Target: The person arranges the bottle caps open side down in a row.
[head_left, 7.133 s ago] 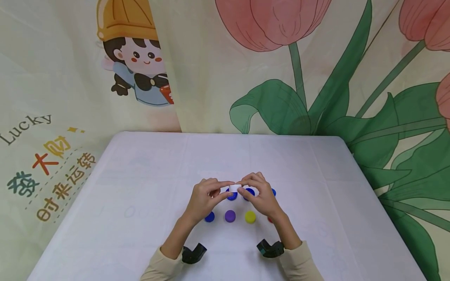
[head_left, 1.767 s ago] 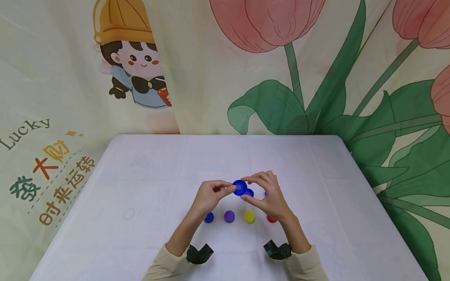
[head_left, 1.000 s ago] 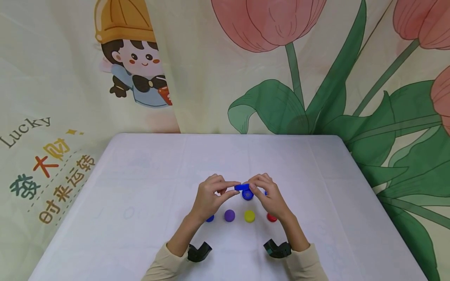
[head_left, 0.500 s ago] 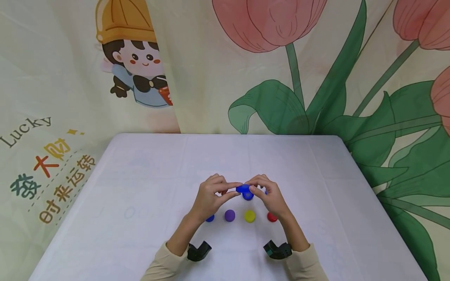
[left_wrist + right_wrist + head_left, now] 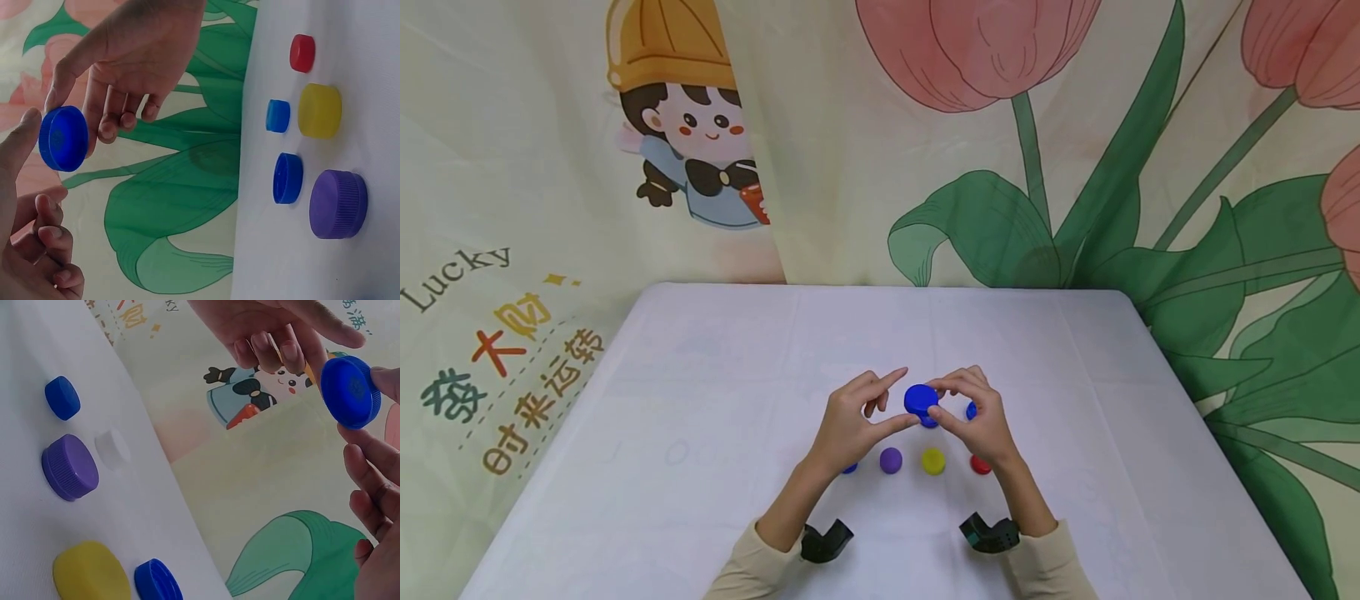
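My right hand [image 5: 973,417] pinches a blue bottle cap [image 5: 920,400] between thumb and fingers, above the table. In the left wrist view the cap's hollow inside [image 5: 67,139] shows; in the head view its flat top faces up. My left hand [image 5: 857,417] is beside it on the left, index finger stretched out and thumb tip close to the cap's lower edge; whether the thumb touches it I cannot tell. Directly below lies another blue cap [image 5: 929,422], partly covered. A smaller blue cap [image 5: 972,410] is half hidden behind the right hand.
Nearer me, a row of caps lies on the white-covered table [image 5: 737,350]: blue [image 5: 850,468], purple [image 5: 891,460], yellow [image 5: 933,461] and red [image 5: 981,464]. A white cap [image 5: 112,449] shows beyond the purple one in the right wrist view. Printed curtains hang behind.
Earlier both hands held a white cap, then the blue cap between them. Since half a second ago the left fingers have spread away from the blue cap, which has tilted, its top more visible.
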{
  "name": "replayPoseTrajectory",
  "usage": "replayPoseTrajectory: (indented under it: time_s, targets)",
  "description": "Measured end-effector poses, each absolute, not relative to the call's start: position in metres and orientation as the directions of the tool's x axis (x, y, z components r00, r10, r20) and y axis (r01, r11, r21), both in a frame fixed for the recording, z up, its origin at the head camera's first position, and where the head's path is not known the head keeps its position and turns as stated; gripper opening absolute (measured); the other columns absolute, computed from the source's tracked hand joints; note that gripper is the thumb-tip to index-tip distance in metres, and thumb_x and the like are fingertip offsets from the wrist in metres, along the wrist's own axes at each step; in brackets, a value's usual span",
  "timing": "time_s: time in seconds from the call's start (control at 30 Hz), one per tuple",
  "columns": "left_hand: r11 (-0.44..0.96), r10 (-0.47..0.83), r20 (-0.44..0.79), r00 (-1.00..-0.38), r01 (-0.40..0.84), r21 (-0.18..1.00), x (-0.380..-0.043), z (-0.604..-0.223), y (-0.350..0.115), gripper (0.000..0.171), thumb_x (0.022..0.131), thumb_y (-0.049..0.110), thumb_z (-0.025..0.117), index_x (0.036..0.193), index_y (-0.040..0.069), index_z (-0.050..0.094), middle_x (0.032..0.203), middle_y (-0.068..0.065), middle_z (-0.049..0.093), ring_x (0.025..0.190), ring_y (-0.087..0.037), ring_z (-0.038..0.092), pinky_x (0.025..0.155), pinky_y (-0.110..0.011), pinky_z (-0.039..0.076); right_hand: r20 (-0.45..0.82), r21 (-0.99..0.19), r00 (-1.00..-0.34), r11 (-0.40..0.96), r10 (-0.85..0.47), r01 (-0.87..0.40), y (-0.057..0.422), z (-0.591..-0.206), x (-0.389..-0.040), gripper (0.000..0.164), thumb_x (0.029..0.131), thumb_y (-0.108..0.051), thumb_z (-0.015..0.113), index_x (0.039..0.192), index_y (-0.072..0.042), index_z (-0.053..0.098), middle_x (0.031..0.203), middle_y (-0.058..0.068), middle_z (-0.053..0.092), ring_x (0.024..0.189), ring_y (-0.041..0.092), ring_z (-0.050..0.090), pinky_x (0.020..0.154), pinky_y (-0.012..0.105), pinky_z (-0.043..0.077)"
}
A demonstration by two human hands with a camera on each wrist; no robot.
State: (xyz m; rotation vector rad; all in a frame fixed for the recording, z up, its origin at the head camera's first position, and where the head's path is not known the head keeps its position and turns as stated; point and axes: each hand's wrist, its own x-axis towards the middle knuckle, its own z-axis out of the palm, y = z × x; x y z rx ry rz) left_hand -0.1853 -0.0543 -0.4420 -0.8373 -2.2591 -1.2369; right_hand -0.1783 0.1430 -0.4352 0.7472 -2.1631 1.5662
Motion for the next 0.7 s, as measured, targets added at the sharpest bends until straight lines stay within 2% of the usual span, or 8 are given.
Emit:
replayPoseTrajectory:
  time_s: [0.3, 0.53, 0.7]
  targets:
    - [0.421, 0.29, 0.583, -0.759, 0.648, 0.634, -0.186, -0.445, -0.055, 0.046, 0.069, 0.024, 0.082, 0.11, 0.009, 0.069, 0.067, 0.007, 0.04, 0.058, -0.014, 0.04, 0.05, -0.019, 0.032, 0.619, -0.708, -0.759, 0.276, -0.203, -0.651, 0.147, -0.461, -0.194, 0.031, 0.068, 0.003, 0.074, 0.097, 0.0, 0.068, 0.081, 0.009, 0.06, 0.083, 0.032, 0.044, 0.072, 0.032, 0.033]
    - [0.448, 0.292, 0.577, -0.763, 0.642, 0.622, -0.193, -0.449, -0.06, 0.04, 0.069, 0.019, 0.082, 0.105, 0.006, 0.07, 0.066, 0.004, 0.04, 0.057, -0.011, 0.038, 0.05, -0.021, 0.03, 0.557, -0.714, -0.791, 0.342, -0.251, -0.611, 0.147, -0.47, -0.204, 0.032, 0.076, -0.018, 0.077, 0.106, -0.013, 0.069, 0.087, 0.0, 0.061, 0.089, 0.018, 0.042, 0.073, 0.036, 0.034]
    - [0.559, 0.291, 0.543, -0.788, 0.601, 0.572, -0.206, -0.459, -0.064, 0.039, 0.07, 0.024, 0.081, 0.105, 0.008, 0.071, 0.069, 0.004, 0.042, 0.065, -0.011, 0.037, 0.056, -0.024, 0.03, 0.503, -0.675, -0.813, 0.453, -0.294, -0.582, 0.143, -0.478, -0.216, 0.034, 0.079, -0.032, 0.074, 0.107, -0.014, 0.069, 0.087, 0.0, 0.059, 0.087, 0.012, 0.04, 0.073, 0.037, 0.033]
